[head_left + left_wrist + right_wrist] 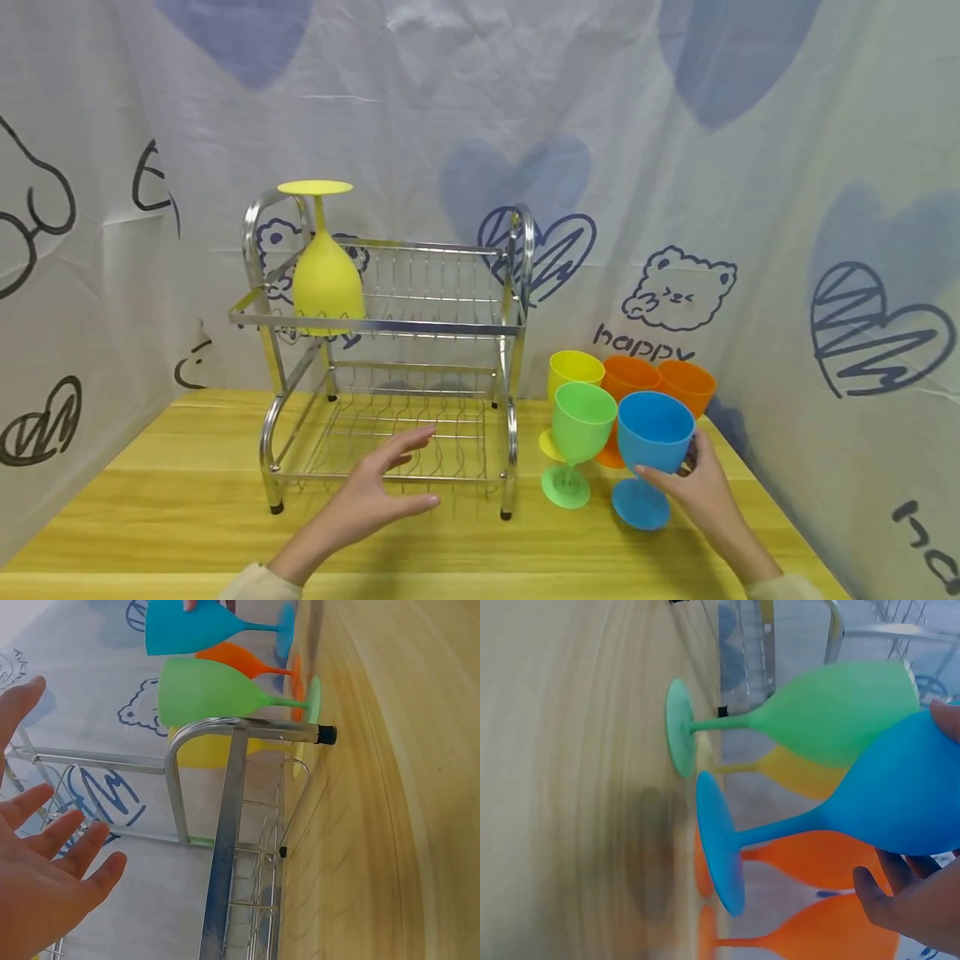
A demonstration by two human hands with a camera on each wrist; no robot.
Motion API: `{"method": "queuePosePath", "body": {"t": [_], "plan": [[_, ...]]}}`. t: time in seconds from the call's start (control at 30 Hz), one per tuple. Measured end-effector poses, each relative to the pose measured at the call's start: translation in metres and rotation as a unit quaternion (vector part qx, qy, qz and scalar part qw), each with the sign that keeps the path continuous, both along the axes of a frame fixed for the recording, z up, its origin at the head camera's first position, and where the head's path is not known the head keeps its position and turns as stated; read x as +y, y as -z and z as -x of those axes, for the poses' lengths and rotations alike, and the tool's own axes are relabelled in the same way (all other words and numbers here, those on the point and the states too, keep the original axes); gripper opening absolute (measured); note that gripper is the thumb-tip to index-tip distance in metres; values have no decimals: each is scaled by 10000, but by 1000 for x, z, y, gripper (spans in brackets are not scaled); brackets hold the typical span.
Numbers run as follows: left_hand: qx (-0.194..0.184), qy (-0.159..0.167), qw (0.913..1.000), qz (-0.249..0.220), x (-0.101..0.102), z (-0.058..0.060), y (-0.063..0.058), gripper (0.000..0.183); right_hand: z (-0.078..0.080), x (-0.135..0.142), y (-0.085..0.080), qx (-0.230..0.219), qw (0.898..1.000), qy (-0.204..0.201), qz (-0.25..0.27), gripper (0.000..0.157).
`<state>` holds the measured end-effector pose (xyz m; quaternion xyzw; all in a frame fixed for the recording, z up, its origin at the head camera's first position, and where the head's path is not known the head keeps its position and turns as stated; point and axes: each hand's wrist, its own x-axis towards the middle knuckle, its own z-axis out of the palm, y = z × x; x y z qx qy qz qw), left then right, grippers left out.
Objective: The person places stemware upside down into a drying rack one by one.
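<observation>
My right hand (703, 492) holds a blue plastic goblet (656, 433) by its bowl, thumb on the near side and fingers round the far side. In the right wrist view the blue foot (720, 844) looks slightly raised off the table, with the goblet upright. Beside it stand a green goblet (583, 423), a yellow goblet (576, 371) and two orange goblets (686, 385), partly hidden behind. My left hand (367, 500) hovers before the rack, fingers spread and holding nothing. Another yellow goblet (327, 279) stands upside down on the upper left of the metal dish rack (390, 327).
The two-tier rack stands on black-tipped legs (506, 514) at the middle left of the wooden table (150, 492). Its lower wire shelf (408, 425) bears no goblets. A printed cloth (420, 100) hangs behind and along both sides.
</observation>
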<state>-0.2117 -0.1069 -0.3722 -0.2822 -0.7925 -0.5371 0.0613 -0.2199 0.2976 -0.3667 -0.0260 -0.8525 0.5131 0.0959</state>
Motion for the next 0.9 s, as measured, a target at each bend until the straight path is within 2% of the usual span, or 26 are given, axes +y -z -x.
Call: {"method": "queuePosePath", "body": {"t": [0.13,0.27,0.47,0.63,0.9], "plan": [[-38,196,9994,-296,-1,0,-3,75,-8,-9,-5,330,9994,-100,-72,93],[-186,370,9971,-633,-3,2,-7,74,-13,-20,-11,469,9979,-289,-329,92],[-397,295,9973,-551,-1,2,-12,82,-18,-39,-20,439,9944,-587,-761,93],[-155,308,9986,-411,9,5,-14,85,-21,-57,-24,312,9900,-918,-1025,93],[303,342,9989,-140,26,7,-20,86,-20,-81,-28,529,9795,-1491,-1244,92]]}}
